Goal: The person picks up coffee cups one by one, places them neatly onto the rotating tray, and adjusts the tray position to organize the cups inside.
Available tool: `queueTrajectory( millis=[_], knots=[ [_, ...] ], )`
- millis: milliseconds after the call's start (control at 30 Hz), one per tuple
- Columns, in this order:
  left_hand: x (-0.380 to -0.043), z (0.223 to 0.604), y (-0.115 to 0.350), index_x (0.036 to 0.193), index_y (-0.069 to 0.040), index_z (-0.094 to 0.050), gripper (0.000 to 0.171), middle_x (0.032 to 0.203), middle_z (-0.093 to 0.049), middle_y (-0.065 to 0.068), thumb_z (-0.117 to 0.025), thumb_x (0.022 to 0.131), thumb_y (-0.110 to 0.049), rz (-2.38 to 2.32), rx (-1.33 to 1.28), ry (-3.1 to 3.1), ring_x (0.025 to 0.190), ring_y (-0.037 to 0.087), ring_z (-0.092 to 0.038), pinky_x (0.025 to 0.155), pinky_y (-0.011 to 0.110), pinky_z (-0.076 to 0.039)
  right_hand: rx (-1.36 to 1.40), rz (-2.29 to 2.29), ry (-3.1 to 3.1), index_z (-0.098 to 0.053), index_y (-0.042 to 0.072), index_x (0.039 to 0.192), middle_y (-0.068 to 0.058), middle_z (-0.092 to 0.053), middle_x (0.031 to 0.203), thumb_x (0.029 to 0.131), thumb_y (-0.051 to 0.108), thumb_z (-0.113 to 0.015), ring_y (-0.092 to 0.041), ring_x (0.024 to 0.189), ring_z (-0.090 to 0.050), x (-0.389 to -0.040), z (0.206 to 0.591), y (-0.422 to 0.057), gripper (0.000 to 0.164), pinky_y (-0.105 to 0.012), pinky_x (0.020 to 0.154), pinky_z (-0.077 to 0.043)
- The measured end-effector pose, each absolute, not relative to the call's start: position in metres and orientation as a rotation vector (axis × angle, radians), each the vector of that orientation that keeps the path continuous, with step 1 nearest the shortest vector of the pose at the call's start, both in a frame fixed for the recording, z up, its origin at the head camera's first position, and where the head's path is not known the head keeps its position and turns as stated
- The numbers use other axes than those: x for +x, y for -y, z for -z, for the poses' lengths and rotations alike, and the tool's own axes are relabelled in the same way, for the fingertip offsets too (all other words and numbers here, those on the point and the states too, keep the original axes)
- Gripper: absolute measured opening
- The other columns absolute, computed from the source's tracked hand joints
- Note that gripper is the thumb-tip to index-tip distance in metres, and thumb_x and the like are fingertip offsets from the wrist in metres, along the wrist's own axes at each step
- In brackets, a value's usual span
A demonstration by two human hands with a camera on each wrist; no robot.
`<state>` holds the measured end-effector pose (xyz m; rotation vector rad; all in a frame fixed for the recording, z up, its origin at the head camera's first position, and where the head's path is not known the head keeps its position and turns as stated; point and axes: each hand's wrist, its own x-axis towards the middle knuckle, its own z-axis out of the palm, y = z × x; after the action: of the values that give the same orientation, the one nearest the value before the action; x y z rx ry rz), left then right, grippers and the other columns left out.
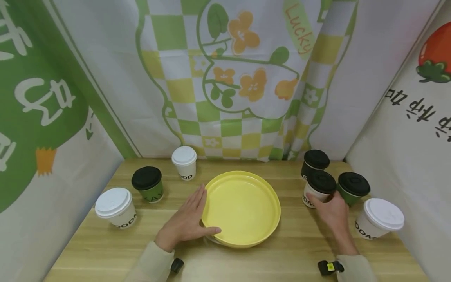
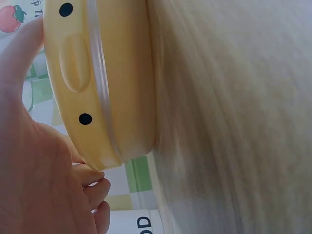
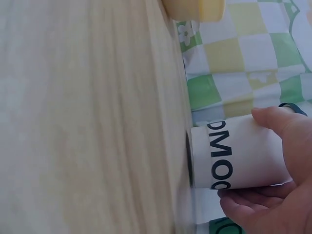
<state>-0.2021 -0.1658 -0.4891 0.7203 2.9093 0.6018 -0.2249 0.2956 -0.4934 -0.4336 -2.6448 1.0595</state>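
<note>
My left hand (image 1: 184,221) lies along the left side of a round yellow dish (image 1: 243,209), touching its rim with the fingers extended and the thumb spread over the near edge. Seen from the left wrist, the dish's side (image 2: 129,83) carries black dots and a raised oval. On the right, my right hand (image 1: 332,211) grips a white paper cup with a black lid (image 1: 321,182). From the right wrist, thumb and fingers wrap this cup (image 3: 243,153), dark lettering showing on its wall. It stands upright, close to the tabletop; whether its base touches is hard to tell.
Behind the held cup is a black-lidded dark cup (image 1: 315,159); beside it, a green one (image 1: 353,186); farther right, a white one (image 1: 378,217). On the left are white cups (image 1: 116,207) (image 1: 184,162) and a green cup (image 1: 148,184). A patterned curtain (image 1: 239,129) hangs behind.
</note>
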Motion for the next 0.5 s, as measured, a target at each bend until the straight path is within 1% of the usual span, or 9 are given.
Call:
queueTrajectory(
  millis=[267,400,500],
  knots=[
    [-0.203,0.488,0.166,0.166,0.007,-0.008,0.129,0.177,0.001,0.024,-0.063,0.088,-0.080,-0.609,0.714,-2.902,0.166,0.039,-0.007,0.135,0.056,-0.019,-0.350,-1.067,2.682,-0.058,-0.002,0.136,-0.031,-0.069,0.128,0.091,0.061,-0.076,-0.047,0.118,-0.067,-0.221,0.479,-0.280,0.080,-0.061,0.098,-0.055],
    [-0.202,0.488,0.165,0.166,0.007,-0.008,0.129,0.177,0.002,0.024,-0.063,0.088,-0.080,-0.610,0.711,-2.899,0.166,0.039,-0.007,0.135,0.057,-0.019,-0.232,-1.040,2.669,-0.060,0.002,0.133,-0.028,-0.071,0.122,0.091,0.059,-0.076,-0.043,0.112,-0.069,-0.222,0.467,-0.269,0.073,-0.058,0.093,-0.056],
    [-0.201,0.488,0.166,0.166,0.006,-0.008,0.128,0.177,0.003,0.023,-0.062,0.088,-0.080,-0.605,0.708,-2.902,0.166,0.038,-0.006,0.135,0.057,-0.019,-0.136,-1.043,2.637,-0.060,0.004,0.135,-0.026,-0.072,0.123,0.090,0.056,-0.079,-0.042,0.114,-0.069,-0.224,0.457,-0.258,0.071,-0.058,0.095,-0.056]
  ],
)
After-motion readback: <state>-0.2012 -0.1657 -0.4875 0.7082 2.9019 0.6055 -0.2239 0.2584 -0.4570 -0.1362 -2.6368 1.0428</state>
